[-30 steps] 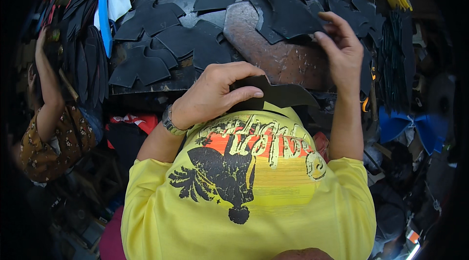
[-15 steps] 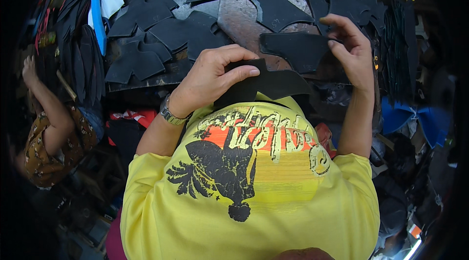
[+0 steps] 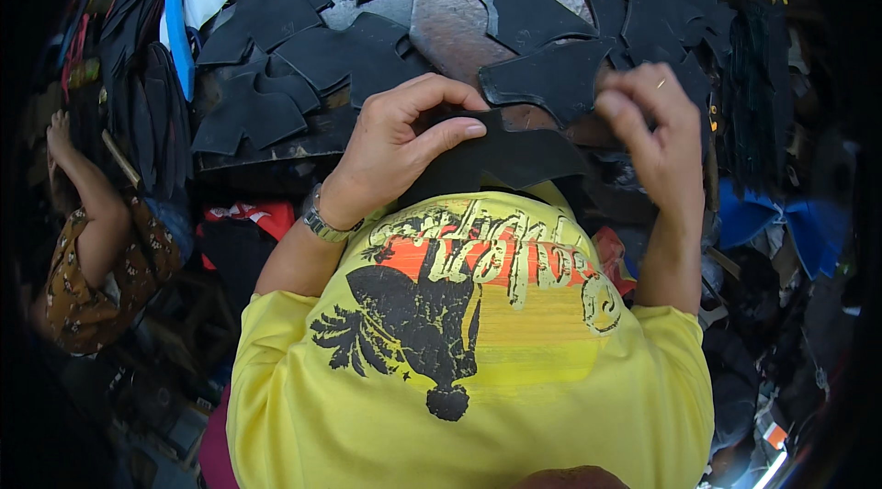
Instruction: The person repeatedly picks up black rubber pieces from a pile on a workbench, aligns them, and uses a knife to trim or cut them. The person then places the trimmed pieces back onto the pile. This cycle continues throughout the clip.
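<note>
My left hand (image 3: 390,145), with a metal wristwatch (image 3: 323,218), is closed on the upper edge of a flat black cut piece (image 3: 505,157), thumb on the near face. The piece is held at the table's near edge, in front of my yellow shirt; its lower part is hidden. My right hand (image 3: 654,122) is raised to the right of it, fingers bent towards the thumb and blurred by motion, so its grip cannot be made out. Just left of those fingertips lies another black cut piece (image 3: 547,80) on the table, with a curved outline.
Several black cut pieces (image 3: 248,108) overlap across the dark table (image 3: 450,25). Black strips hang at the left (image 3: 156,122) and stacked dark sheets (image 3: 755,94) at the right. A co-worker's arm (image 3: 96,204) shows at the far left.
The black piece near my right hand has shifted up and left and turned. My right hand has dropped slightly and curled its fingers. My left hand keeps its hold.
</note>
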`<control>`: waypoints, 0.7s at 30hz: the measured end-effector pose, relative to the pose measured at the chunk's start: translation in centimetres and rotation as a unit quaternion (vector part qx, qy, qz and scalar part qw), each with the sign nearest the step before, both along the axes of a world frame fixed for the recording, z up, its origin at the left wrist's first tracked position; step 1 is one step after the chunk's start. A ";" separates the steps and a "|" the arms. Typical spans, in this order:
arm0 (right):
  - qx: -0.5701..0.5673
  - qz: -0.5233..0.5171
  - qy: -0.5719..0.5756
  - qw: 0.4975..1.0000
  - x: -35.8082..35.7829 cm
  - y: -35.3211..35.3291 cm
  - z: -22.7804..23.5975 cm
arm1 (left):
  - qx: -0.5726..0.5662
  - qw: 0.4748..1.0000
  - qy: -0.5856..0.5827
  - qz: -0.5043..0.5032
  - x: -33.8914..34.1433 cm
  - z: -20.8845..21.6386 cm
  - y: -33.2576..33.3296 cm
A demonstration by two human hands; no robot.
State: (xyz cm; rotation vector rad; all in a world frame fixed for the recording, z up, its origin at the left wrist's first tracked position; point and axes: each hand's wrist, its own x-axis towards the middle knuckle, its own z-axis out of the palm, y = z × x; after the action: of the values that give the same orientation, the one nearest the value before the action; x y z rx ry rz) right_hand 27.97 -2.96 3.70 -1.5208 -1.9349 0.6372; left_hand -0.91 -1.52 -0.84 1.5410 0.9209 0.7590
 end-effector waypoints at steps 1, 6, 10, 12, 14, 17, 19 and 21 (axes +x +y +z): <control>-0.008 0.041 -0.030 0.999 -0.3 -0.7 0.2 | 0.028 1.000 -0.003 -0.001 0.1 0.0 0.0; -0.029 0.042 -0.045 0.998 -2.5 -2.6 -1.0 | 0.006 0.999 -0.015 0.043 0.9 0.1 0.1; 0.028 0.002 0.035 0.999 -3.7 -2.3 -2.4 | 0.033 0.993 0.100 0.054 0.2 1.3 0.2; 0.059 0.011 0.040 0.997 -4.1 -1.9 -3.0 | 0.049 0.990 0.113 0.062 0.0 1.5 0.2; 0.056 0.003 0.043 0.997 -4.4 -1.6 -3.4 | 0.114 0.985 0.117 0.050 -0.2 1.3 0.5; 0.051 -0.006 0.027 0.998 -4.6 -1.4 -3.8 | 0.219 0.968 0.116 0.029 0.1 0.4 0.9; 0.048 -0.010 0.011 0.999 -4.8 -1.4 -3.9 | 0.215 0.968 0.123 0.036 0.3 -0.2 0.9; 0.046 -0.014 0.002 0.999 -4.9 -1.4 -3.9 | 0.212 0.967 0.133 0.039 0.4 -0.5 0.9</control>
State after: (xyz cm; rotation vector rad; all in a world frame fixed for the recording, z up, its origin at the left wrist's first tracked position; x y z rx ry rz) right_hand 23.10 -4.36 -0.21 -1.4862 -1.9089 0.5305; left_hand -0.51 -0.62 -1.33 2.0285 1.0680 0.8585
